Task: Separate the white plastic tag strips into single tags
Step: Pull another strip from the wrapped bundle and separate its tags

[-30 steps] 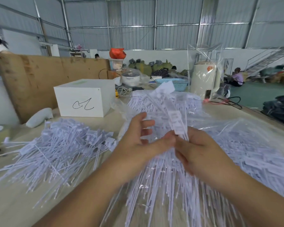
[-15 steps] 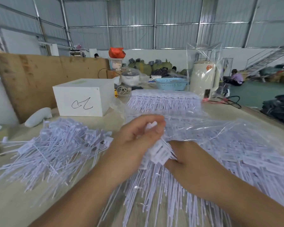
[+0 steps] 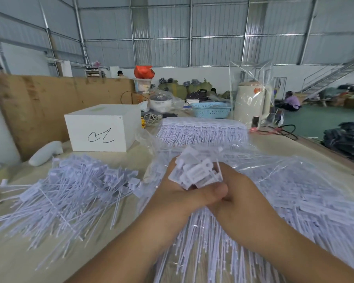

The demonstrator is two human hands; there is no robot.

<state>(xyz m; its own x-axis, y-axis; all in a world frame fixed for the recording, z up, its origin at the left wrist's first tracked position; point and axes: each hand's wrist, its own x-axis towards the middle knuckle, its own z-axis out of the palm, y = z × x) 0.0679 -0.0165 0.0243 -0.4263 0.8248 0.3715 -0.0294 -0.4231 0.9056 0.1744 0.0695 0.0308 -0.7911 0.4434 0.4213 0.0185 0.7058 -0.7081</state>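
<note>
Tag strip [image 3: 196, 172], gripped between both hands' fingers [image 3: 215, 192]

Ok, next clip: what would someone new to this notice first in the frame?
The two hands meeting mid-frame, left hand and right hand, both with a grip on a bunch of white tags. Then the loose pile of tags spread on the table to the left, and behind it the white box with a black scribble.
</note>
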